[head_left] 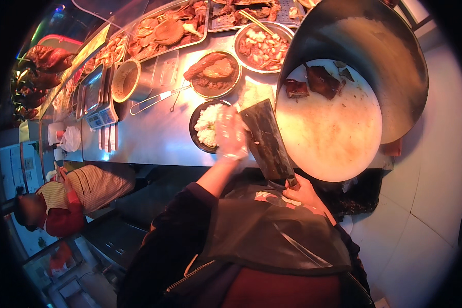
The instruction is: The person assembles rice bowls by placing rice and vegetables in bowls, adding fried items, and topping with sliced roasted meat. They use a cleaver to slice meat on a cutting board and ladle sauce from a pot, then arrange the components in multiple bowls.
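My right hand [307,194] grips the handle of a broad, dark cleaver [268,141], whose blade points up and to the left beside the round white chopping board [333,138]. In a clear plastic glove, my left hand [232,134] is over the right side of a black bowl of white rice [207,126], close to the blade's edge. Its fingers are blurred, and I cannot tell whether they hold anything. Dark red-brown pieces of roast meat [322,82] lie on the far part of the board.
A tall curved metal guard [395,66] surrounds the board's far and right sides. Beyond the rice sit a wire strainer with meat [215,72] and a bowl of chopped meat [262,49]. A scale [101,118] stands left. Another person [74,197] is at the left.
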A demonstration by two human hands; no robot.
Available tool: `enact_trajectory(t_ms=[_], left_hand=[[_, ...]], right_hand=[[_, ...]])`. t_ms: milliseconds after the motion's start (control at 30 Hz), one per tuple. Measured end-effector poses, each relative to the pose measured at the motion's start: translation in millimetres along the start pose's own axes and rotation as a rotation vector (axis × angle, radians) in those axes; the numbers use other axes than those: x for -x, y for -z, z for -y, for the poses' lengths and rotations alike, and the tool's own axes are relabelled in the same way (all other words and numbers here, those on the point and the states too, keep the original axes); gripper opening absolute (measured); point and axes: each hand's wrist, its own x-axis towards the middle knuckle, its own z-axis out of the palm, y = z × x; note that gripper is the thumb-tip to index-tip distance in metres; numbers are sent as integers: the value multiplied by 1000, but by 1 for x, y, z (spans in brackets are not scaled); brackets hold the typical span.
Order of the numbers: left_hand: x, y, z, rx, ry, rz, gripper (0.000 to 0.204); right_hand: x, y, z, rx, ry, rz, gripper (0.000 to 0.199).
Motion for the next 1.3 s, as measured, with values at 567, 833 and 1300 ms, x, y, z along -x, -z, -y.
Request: enact_trajectory(t_ms=[567, 833, 1300], left_hand=[[-6, 52, 77, -124, -38, 642, 17], [-52, 49, 94, 74, 1, 547, 30], [-205, -13, 132, -342, -554, 360, 39]], right_hand=[[68, 49, 2, -1, -100, -901, 17], [54, 47, -26, 162, -55, -999, 14], [35, 35, -3, 200, -126, -1095, 12]])
